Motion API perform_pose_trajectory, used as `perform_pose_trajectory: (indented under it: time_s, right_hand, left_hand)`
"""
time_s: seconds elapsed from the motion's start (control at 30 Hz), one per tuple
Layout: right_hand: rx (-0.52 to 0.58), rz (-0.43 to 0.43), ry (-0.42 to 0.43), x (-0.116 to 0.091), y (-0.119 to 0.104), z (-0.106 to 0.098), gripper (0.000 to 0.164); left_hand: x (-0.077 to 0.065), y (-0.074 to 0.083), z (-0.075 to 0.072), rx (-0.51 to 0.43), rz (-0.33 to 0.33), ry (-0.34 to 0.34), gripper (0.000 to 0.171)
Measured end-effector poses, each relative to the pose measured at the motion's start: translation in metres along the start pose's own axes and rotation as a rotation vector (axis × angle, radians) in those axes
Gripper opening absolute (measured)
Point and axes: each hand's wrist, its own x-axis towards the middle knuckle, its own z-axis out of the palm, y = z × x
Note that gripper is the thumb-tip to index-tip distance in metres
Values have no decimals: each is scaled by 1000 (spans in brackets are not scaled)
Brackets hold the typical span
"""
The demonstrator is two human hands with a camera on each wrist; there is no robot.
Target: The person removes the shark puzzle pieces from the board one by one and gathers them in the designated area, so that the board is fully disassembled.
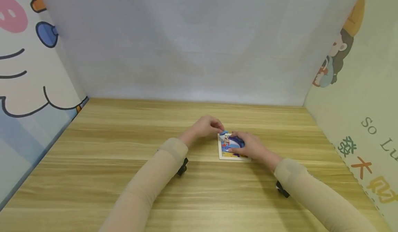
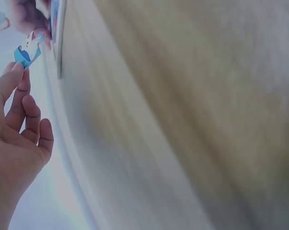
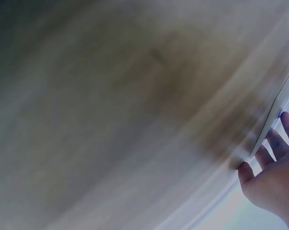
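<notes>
A small jigsaw puzzle with a white-edged frame [image 1: 220, 151] lies flat on the table, showing a colourful picture in blue, white and yellow. At its upper left corner my left hand [image 1: 206, 125] pinches a puzzle piece [image 2: 28, 50] between thumb and index finger, the other fingers loosely bent. That piece is blue and white and stands tilted in the left wrist view. My right hand [image 1: 253, 145] rests on the right part of the puzzle with fingers spread, hiding some of the picture. In the right wrist view, its fingertips [image 3: 244, 168] are at the frame's edge.
The wood-grain table [image 1: 124, 132] extends around the puzzle. A pale cloth [image 1: 192, 45] hangs behind it, with printed panels on the left [image 1: 28, 59] and right [image 1: 357, 104]. Both forearms wear beige sleeves with dark wrist mounts [image 1: 182, 167].
</notes>
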Motion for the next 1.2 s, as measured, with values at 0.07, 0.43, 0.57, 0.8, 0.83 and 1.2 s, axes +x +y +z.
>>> perform_pose_trajectory:
  time_s: [0.07, 0.43, 0.57, 0.8, 0.83, 1.2]
  right_hand:
    - [7, 2, -7, 0, -2, -1, 63]
    - [-21, -12, -8, 1, -2, -1, 63]
    - [-31, -28, -15, 1, -3, -1, 63]
    - [-22, -20, -36, -1, -7, -5, 63]
    - [-23, -19, -37, -1, -7, -6, 63]
    - [-49, -29, -60, 3, -7, -7, 62]
  left_hand:
    - [-2, 1, -7, -16, -2, -12, 10]
    - [-16, -4, -55, -87, -11, -66, 17]
    - [-25, -9, -75, -93, -37, -44, 17]
    - [-46, -27, -99, -76, -85, -12, 18]
    - [-49, -30, -101, -75, -97, -12, 18]
    - [-84, -67, -116, -11, -192, -12, 20]
